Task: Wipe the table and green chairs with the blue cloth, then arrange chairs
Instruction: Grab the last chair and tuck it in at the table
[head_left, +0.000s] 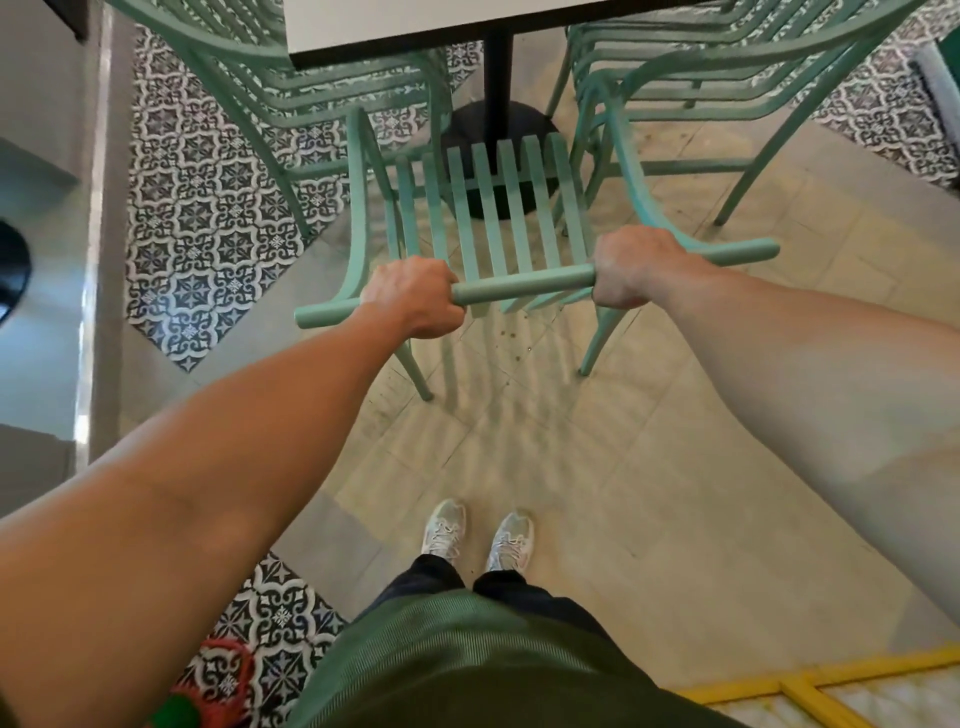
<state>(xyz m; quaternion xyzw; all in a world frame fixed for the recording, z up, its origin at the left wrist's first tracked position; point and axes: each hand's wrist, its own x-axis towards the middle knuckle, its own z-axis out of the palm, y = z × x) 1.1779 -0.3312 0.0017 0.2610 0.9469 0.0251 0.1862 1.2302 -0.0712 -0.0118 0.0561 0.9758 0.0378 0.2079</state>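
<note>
Here a green chair (498, 218) stands on the floor (597, 467) directly before the person, its seat facing away toward the table's black pedestal base (496, 130). The chair's top rail (524, 288), a round bar, runs left to right across the view with a slight upward tilt toward the right; the seat slats run away from the viewer, at right angles to that rail. The left hand (413, 296) is clenched around the rail near its left end, and the right hand (636, 265) is clenched around it right of centre, with a bare stretch of rail between them. Both forearms are bare.

A white tabletop (395, 23) with a dark edge lies at the top of the view, above the pedestal. A second green chair (249, 88) stands to its left and a third (727, 67) to its right, each partly tucked beneath the tabletop. The floor is beige tile in the middle, bordered by blue-and-white patterned tile (208, 218) at left and upper right. A grey ledge (47, 260) runs along the left edge. White shoes (478, 535) and dark trousers appear below.

The tabletop and both side chairs are cut off by the upper frame. A red and green object (208, 691) at lower left and a yellow frame (810, 691) at lower right are partly cropped and cannot be identified.
</note>
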